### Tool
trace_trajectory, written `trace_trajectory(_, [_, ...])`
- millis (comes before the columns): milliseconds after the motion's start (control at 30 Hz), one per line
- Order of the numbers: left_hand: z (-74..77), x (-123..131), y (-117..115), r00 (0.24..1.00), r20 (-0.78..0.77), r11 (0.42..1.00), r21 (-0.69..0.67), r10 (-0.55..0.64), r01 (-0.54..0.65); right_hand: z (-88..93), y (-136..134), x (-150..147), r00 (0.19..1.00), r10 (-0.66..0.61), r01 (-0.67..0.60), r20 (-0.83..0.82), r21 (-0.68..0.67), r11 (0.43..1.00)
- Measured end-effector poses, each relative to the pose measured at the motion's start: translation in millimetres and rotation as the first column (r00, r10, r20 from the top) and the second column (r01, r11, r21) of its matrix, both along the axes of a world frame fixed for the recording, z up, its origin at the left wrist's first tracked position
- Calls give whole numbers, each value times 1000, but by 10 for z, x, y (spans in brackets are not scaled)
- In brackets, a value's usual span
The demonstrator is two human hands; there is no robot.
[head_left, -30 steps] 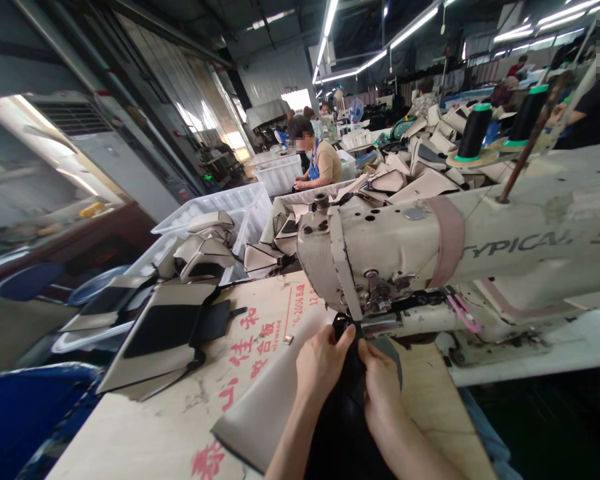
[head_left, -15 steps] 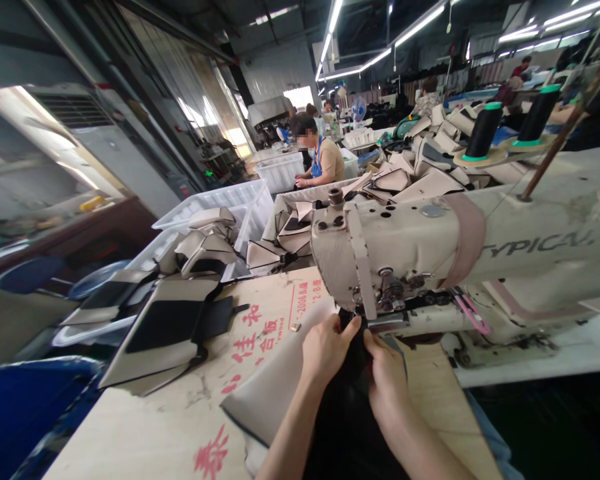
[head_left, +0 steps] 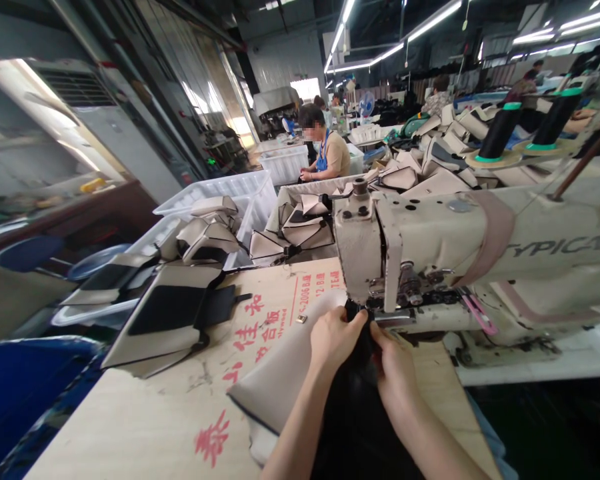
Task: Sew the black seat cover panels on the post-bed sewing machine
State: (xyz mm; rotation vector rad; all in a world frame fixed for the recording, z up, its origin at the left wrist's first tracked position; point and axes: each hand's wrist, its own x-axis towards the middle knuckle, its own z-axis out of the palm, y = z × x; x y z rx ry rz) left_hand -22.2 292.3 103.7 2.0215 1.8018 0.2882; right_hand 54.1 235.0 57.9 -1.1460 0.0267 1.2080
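Close to the needle end of the sewing machine, both of my hands pinch a beige and black fabric piece. My left hand grips its dark edge between thumb and fingers, just left of the presser foot area. On the right, my right hand holds the black part, its fingertips partly hidden by the cloth. The beige panel with a dark border spreads to the left over the plywood table, while black material hangs down between my forearms. The needle itself cannot be made out.
A finished-looking beige and black piece lies at the table's left edge. White plastic crates with more pieces stand behind it. A small metal item rests on the plywood. Black thread cones stand behind the machine. A co-worker sits beyond.
The view has shifted, so the machine appears farther right. Both hands remain on the fabric by the needle end, and the beige panel has moved slightly with them.
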Motion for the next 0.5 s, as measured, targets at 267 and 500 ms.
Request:
trace_trajectory(267, [-43,-16,19,999,26,999,27,27,-28,11,20,34,995,54,-52,87,-25,998])
trace_trajectory(500, [-67,-25,27,999,33,998,51,29,-31,128,-209,590,866,211,-247,453,20,969])
